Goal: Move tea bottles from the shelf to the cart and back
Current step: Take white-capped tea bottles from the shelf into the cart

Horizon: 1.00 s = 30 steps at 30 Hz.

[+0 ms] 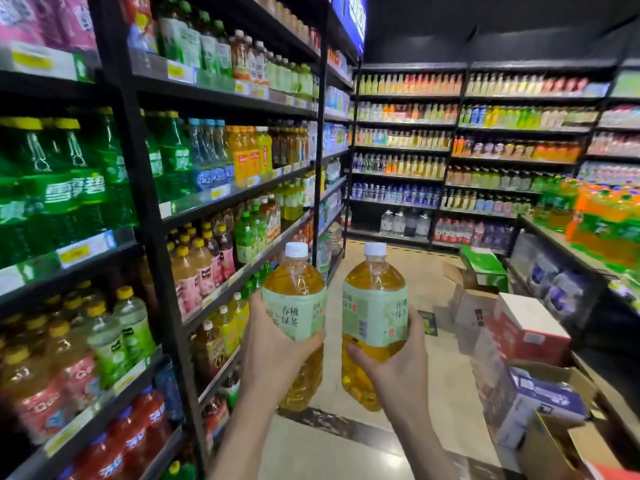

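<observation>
Basically, mid-carry: one tea bottle (294,317) is clamped by fingers of the left hand (273,355), a second bottle (375,313) by the right hand (398,365); the unseen cart must be found.

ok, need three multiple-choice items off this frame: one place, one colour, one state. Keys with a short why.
1. Where do the stacked cartons stand?
A. at the right side of the aisle
B. on the left shelving
C. between the two hands

2. What colour are the caps on the left tea bottle and right tea bottle?
A. yellow
B. white
C. green

3. What are the left hand and right hand doing?
A. both are open and empty
B. both hold one bottle
C. each grips its own bottle

Key:
1. A, the cartons are piled along the aisle's right edge.
2. B, both caps are plainly white.
3. C, each hand's fingers wrap round a separate bottle.
</observation>
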Available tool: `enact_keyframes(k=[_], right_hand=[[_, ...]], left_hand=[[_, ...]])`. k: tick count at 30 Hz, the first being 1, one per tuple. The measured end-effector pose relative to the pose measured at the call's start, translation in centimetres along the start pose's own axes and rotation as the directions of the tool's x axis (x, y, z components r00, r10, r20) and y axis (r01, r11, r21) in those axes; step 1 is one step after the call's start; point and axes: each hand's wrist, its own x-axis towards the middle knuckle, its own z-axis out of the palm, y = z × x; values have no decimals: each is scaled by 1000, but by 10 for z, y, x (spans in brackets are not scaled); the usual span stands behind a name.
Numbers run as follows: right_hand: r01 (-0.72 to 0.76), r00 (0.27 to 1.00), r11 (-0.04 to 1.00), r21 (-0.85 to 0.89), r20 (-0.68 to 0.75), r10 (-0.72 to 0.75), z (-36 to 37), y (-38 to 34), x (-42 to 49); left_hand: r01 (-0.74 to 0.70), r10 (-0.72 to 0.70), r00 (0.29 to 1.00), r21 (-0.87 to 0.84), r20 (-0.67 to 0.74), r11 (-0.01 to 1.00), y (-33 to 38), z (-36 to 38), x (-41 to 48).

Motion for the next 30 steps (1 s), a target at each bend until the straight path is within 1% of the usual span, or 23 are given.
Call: enact_keyframes(k=[7, 13, 18, 26, 30], right_hand=[[-8, 1000, 1000, 9, 5, 8, 26, 43, 75], [-1, 1000, 999, 55, 28, -1, 40, 81, 160], [-23, 995, 995, 100, 96, 14, 52, 119, 240], [-39, 996, 990, 135, 89, 27, 66, 169, 326], [-54, 996, 989, 136, 79, 44, 78, 195, 362]], left_hand=[[-3, 3, 1000, 43, -12, 999, -18, 49, 68], [7, -5, 999, 48, -38, 999, -24, 114, 139], [11, -7, 997, 52, -71, 999, -27, 170, 195], [53, -48, 994, 53, -95, 997, -46, 230, 263], [66, -62, 995, 45, -82, 997, -60, 255, 298]])
